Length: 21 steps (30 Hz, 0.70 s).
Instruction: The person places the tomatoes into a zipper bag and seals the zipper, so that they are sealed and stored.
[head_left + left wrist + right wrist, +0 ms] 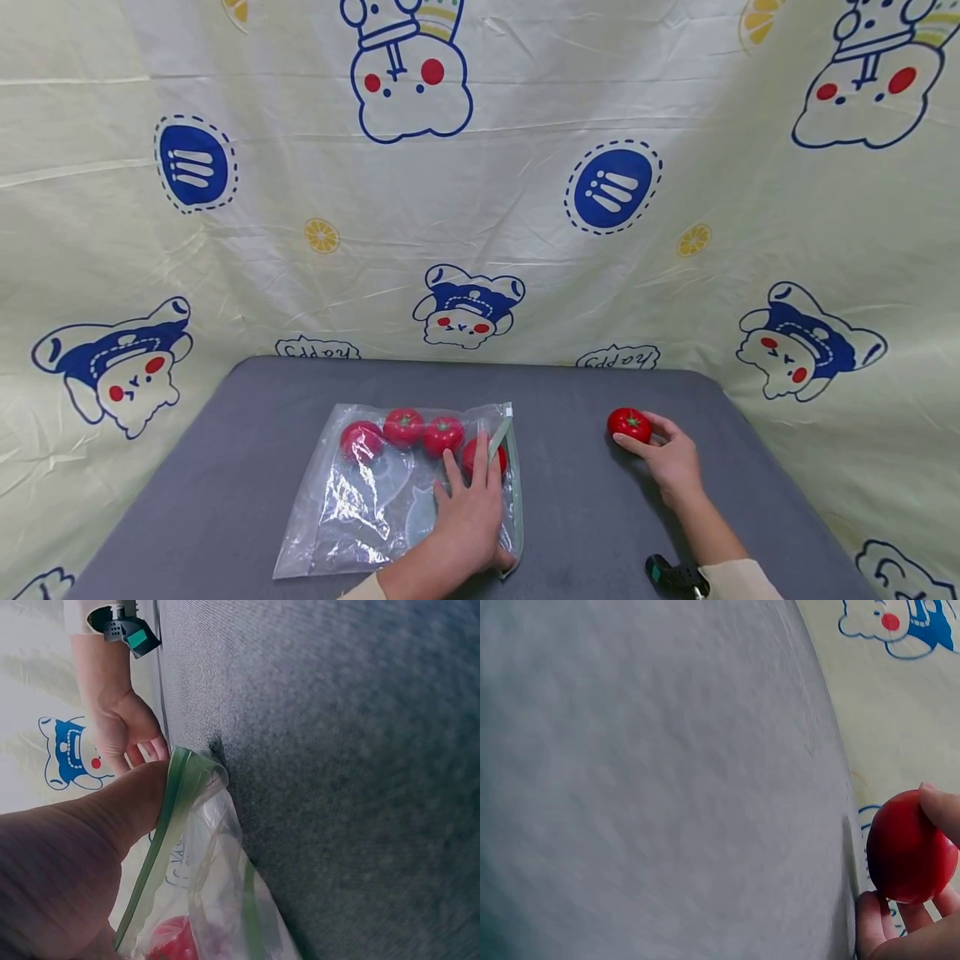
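Observation:
A clear zip bag [315, 508] with a green zip edge lies flat on the grey table, several red tomatoes [403, 427] inside along its far side. My left hand [468, 517] rests on the bag near its zip side, fingers spread and straight. Its thumb [139, 799] touches the green zip edge [174, 795] in the left wrist view. Off to the right, my right hand [671, 458] holds another red tomato [628, 425] between thumb and fingers. In the right wrist view, that tomato [909, 847] shows its smooth side.
The grey table [570, 500] has rounded far corners. Behind it hangs a cream cloth [525, 200] printed with cartoon bears and orange slices. A black wrist device [675, 575] sits at the right sleeve [738, 581].

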{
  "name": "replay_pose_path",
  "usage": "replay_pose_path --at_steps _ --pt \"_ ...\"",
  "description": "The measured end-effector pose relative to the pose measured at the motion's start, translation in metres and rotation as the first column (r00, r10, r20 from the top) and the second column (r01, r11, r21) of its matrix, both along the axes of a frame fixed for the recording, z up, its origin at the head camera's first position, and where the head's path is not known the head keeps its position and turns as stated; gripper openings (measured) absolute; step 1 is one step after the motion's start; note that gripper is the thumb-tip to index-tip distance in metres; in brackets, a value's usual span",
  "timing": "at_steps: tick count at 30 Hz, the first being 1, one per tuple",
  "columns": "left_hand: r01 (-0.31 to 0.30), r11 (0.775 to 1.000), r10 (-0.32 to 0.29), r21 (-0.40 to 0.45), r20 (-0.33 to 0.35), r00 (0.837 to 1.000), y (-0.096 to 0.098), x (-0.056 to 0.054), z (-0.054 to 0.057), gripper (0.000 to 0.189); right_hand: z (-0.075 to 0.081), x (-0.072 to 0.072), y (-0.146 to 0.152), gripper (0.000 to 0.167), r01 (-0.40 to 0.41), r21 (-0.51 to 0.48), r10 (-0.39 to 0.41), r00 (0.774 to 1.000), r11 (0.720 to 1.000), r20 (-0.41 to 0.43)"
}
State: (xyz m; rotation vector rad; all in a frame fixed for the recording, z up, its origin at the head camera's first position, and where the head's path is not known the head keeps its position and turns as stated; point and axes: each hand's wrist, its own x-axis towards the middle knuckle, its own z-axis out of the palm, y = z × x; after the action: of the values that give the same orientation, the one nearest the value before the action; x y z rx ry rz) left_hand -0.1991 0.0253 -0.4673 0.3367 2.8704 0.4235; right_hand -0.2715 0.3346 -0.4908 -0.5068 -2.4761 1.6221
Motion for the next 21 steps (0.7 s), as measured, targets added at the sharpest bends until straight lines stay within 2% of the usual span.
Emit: replay_pose_path --at_steps 5,10,21 --pt "0.008 1.000 -0.008 -0.001 -0.022 1.000 0.000 0.002 0.001 0.127 0.001 0.005 -0.010 0.084 -0.080 0.007 0.080 0.997 0.997 0.008" --pt "0.006 1.000 -0.006 0.002 -0.034 0.999 -0.001 0.003 0.002 0.126 0.002 0.011 -0.023 0.080 -0.127 -0.015 0.127 0.992 0.992 -0.007" --pt "-0.050 0.999 0.050 -0.003 -0.015 0.999 0.000 0.004 0.001 0.122 0.007 0.022 -0.051 0.074 -0.206 -0.070 0.203 0.978 0.976 -0.056"
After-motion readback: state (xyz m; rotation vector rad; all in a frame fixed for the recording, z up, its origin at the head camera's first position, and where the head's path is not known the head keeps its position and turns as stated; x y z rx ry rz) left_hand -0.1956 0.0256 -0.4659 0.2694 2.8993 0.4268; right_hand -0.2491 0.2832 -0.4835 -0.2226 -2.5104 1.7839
